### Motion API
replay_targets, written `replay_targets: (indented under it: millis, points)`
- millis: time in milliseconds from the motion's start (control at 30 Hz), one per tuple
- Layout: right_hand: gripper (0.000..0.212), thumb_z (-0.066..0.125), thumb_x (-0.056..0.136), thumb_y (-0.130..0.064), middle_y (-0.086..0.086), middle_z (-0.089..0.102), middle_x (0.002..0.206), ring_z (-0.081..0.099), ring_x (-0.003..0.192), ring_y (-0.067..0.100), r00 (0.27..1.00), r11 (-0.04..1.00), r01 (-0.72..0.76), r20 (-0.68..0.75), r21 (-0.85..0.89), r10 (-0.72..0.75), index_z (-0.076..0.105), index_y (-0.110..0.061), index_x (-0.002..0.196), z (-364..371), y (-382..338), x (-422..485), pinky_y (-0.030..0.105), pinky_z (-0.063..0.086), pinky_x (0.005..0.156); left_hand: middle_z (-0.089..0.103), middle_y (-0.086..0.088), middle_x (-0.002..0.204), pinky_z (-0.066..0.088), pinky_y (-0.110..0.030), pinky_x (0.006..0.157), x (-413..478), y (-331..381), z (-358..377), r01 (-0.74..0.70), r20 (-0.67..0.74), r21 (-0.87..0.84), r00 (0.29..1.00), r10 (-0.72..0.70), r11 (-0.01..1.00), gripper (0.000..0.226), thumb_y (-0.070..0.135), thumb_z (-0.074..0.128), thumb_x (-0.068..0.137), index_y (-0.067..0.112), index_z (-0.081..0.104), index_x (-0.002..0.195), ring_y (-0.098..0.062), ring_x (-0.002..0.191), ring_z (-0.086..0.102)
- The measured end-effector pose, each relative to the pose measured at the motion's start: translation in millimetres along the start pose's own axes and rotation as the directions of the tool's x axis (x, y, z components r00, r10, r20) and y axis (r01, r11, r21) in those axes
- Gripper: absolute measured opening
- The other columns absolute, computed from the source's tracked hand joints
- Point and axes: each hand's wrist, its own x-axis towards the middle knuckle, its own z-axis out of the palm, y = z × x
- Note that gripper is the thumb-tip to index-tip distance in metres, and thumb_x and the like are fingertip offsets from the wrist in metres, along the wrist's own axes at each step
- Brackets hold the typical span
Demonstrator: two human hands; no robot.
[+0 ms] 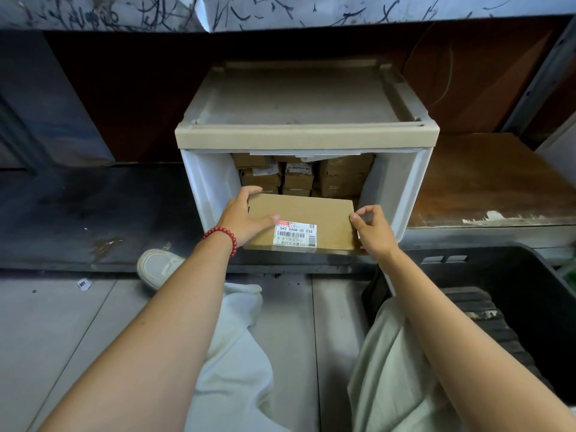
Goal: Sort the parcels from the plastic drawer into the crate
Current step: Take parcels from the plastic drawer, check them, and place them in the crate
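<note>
A flat brown cardboard parcel (307,213) with a white barcode label lies at the mouth of the pulled-out white plastic drawer (204,182). My left hand (244,218) grips its left edge, thumb on top and fingers curled over the far corner. My right hand (372,227) holds its right edge with curled fingers. Behind it several small brown parcels (297,177) are stacked inside the drawer. The black crate (526,275) stands at the lower right, close to my right arm.
The drawer unit with its beige top (305,132) sits on a low dark shelf (93,213). A brown board (486,179) lies on the shelf to the right. My knees in pale trousers and a white shoe (157,266) are over the grey tiled floor.
</note>
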Motion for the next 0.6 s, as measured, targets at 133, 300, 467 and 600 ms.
replay_targets:
  millis: [133, 300, 467, 600]
  points:
    - [0.016, 0.047, 0.100, -0.031, 0.004, 0.056, 0.114, 0.051, 0.098, 0.020, 0.993, 0.994, -0.101, -0.054, 0.049, 0.104, 0.054, -0.019, 0.109, -2, 0, 3, 0.035, 0.054, 0.075, 0.035, -0.001, 0.138, 0.035, -0.031, 0.106, 2, 2, 6, 0.021, 0.028, 0.049, 0.999, -0.023, 0.999, 0.054, 0.048, 0.069, 0.080, 0.026, 0.053, 0.127, -0.019, 0.125, 0.043]
    - [0.024, 0.053, 0.098, -0.033, 0.008, 0.059, 0.109, 0.063, 0.101, 0.028, 0.965, 0.921, -0.246, -0.010, 0.301, 0.261, 0.061, -0.011, 0.105, -5, -2, 3, 0.033, 0.058, 0.074, 0.040, -0.002, 0.146, 0.047, -0.042, 0.100, 4, -1, 7, 0.098, 0.078, 0.013, 0.992, -0.099, 0.995, 0.072, 0.064, 0.056, 0.081, 0.026, 0.041, 0.140, -0.024, 0.124, 0.048]
    - [0.021, 0.057, 0.096, -0.029, 0.010, 0.060, 0.106, 0.068, 0.097, 0.029, 0.954, 0.898, -0.289, 0.021, 0.333, 0.300, 0.055, -0.010, 0.104, -6, -3, 4, 0.030, 0.057, 0.078, 0.040, -0.004, 0.145, 0.050, -0.032, 0.090, 3, 2, 9, 0.096, 0.077, 0.012, 0.992, -0.097, 0.995, 0.072, 0.064, 0.056, 0.081, 0.024, 0.043, 0.140, -0.023, 0.121, 0.050]
    - [0.035, 0.068, 0.089, -0.019, 0.010, 0.054, 0.112, 0.057, 0.101, 0.024, 0.945, 0.875, -0.318, 0.050, 0.364, 0.323, 0.058, -0.003, 0.118, -20, -1, 1, 0.027, 0.054, 0.067, 0.043, 0.002, 0.143, 0.050, -0.040, 0.096, 4, 6, 17, 0.035, 0.112, 0.045, 0.993, -0.040, 0.998, 0.068, 0.058, 0.063, 0.080, 0.026, 0.045, 0.137, -0.020, 0.126, 0.045]
